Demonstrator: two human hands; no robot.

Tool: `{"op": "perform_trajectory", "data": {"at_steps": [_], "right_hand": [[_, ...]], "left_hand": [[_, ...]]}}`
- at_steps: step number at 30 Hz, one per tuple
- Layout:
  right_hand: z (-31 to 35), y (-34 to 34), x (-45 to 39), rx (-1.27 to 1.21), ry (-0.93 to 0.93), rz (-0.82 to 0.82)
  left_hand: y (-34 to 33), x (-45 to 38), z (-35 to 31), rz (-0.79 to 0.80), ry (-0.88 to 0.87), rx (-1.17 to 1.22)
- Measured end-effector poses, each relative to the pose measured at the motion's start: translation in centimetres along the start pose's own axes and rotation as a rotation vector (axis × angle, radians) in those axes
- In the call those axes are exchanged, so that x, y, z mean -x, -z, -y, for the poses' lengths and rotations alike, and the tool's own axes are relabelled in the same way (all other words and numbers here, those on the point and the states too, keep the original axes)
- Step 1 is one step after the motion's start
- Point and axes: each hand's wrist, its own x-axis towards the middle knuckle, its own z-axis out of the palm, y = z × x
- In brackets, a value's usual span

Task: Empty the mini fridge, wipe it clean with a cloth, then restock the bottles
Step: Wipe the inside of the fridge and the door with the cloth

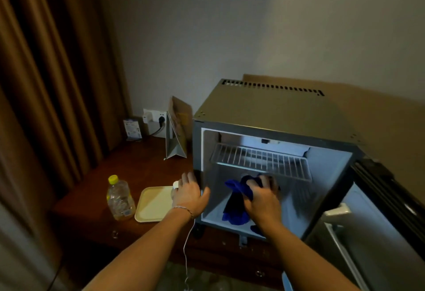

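Mini fridge (264, 109) taken as our landmark; it stands on the dark wooden desk (142, 166) with its door (368, 233) swung open to its right.

Inside the fridge: no bottles that we can see. The wire shelf (259, 159) in the upper part is bare. Below that shelf our right hand (262, 201) is in the cavity, fingers curled and clamped on a bunched blue cloth (236, 198) — the cloth hangs down from the grip toward the fridge floor, and a blue scrap shows at the front lip beneath the wrist.

Left of the fridge: our left hand (190, 193) rests at the front left edge of the cabinet, fingers spread and straight, thumb just at the door frame, holding nothing. We judge it is bracing the fridge. Under the fingers a white-capped thing (176, 185) peeps out, perhaps a second bottle; too hidden to tell. Just left of the hand lies a cream tray (154, 203), and left of that stands a clear bottle with a yellow cap (119, 198), upright, well outside the fridge.

Behind, left of the fridge: a folded card stand (177, 127) and a wall socket (154, 117) with a plug in it.

Step in hand, as we judge it — the wipe. Emptying looks done; restocking not begun.

Next move calls for: working the cloth across the floor and walls under the shelf, then the shelf itself, while the left hand steadies the cabinet. After that, the bottle goes back in.
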Motion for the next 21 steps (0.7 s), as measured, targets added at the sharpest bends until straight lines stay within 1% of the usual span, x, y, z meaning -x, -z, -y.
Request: {"op": "perform_trajectory", "data": {"at_steps": [3,5,7,10,13,16,17,18,20,21], "right_hand": [[-1.2,-3.0,-1.0,0.171,-0.003,-0.022],[-1.4,-5.0,-1.4,0.189,-0.025,0.018],[-1.9,-8.6,-1.2,0.171,-0.005,0.011],[-2.8,-13.8,-1.0,0.183,0.072,-0.056],[-3.1,-17.8,-0.7,0.144,0.11,-0.149],[-3.9,-20.4,-1.1,0.136,0.161,-0.254],[-4.0,-20.7,-1.2,0.133,0.174,-0.262],[-4.0,-20.7,-1.5,0.124,0.171,-0.23],[-4.0,-20.7,-1.8,0.11,0.134,-0.085],[-3.9,-20.8,-1.8,0.149,0.13,-0.018]], "left_hand": [[-2.7,-1.2,1.4,-0.105,-0.044,0.062],[-4.2,-1.5,1.8,-0.197,-0.083,0.113],[-6.4,-1.5,2.5,-0.256,-0.134,0.196],[-9.4,-2.4,3.9,-0.336,-0.232,0.356],[-12.2,-3.4,5.5,-0.416,-0.355,0.46],[-14.4,-4.2,7.1,-0.492,-0.479,0.546],[-15.0,-4.3,7.5,-0.52,-0.516,0.56],[-15.5,-4.6,7.7,-0.549,-0.555,0.568],[-16.5,-5.3,8.0,-0.598,-0.641,0.599],[-17.0,-5.8,8.1,-0.622,-0.674,0.624]]}}
